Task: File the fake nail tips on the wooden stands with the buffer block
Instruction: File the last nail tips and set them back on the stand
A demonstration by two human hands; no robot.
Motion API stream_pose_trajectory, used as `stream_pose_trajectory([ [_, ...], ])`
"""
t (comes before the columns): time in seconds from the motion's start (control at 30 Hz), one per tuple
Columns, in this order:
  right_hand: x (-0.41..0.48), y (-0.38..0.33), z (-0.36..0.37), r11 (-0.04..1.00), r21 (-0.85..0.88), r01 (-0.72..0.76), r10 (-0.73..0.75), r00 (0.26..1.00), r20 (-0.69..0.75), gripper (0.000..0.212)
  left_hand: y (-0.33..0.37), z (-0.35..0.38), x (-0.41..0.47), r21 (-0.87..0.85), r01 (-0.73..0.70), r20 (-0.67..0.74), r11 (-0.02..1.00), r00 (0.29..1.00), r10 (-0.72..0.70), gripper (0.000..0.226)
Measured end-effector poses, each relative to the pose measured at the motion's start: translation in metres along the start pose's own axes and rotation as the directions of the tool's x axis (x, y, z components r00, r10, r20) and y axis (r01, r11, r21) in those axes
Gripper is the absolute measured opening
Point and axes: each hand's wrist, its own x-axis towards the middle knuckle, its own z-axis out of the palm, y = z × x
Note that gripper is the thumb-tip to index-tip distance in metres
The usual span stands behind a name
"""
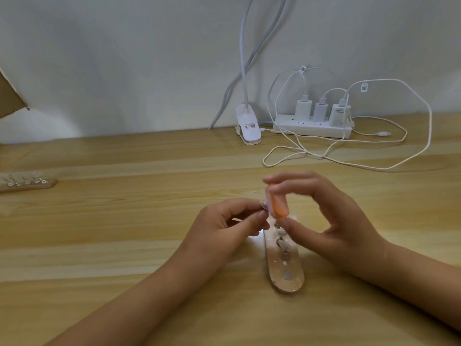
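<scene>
An orange and pink buffer block [277, 203] stands upright between the thumb and fingers of my right hand [331, 216], blurred by motion. My left hand [229, 223] pinches a small pale nail tip [337, 204] against the block's left side. Below both hands a glossy wooden stand [287, 278] lies lengthwise on the table, with a row of small metal holders along it. A second wooden stand [27, 184] with several nail tips lies far left.
A white power strip [311, 127] with three chargers and looping white cables [349, 161] sits at the back right. A white clip lamp base [248, 128] stands beside it against the wall. Brown cardboard [10, 96] pokes in at the left edge.
</scene>
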Motion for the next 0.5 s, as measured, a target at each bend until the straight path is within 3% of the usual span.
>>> stream_pose_trajectory([
  [0.17,0.0007,-0.0012,0.0,0.996,-0.057,-0.063,0.063,0.998,-0.005,0.027,0.0021,0.0015,-0.0042,0.139,-0.134,0.007,0.981,0.991,0.134,0.017],
  [0.3,0.0002,-0.0033,0.0034,0.983,-0.182,0.026,-0.025,1.0,0.011,0.028,0.0026,0.0016,-0.0045,0.189,-0.16,-0.01,0.969,0.986,0.165,0.018],
  [0.4,0.0028,-0.0051,0.0025,0.988,-0.138,-0.074,0.069,0.997,-0.037,0.028,0.0026,0.0019,-0.0049,0.187,-0.162,-0.017,0.969,0.986,0.168,0.016],
  [0.5,0.0006,-0.0062,0.0055,0.99,-0.14,0.006,-0.006,1.0,0.004,0.03,0.0017,0.0026,-0.0044,0.22,-0.168,-0.019,0.961,0.984,0.176,0.015],
])
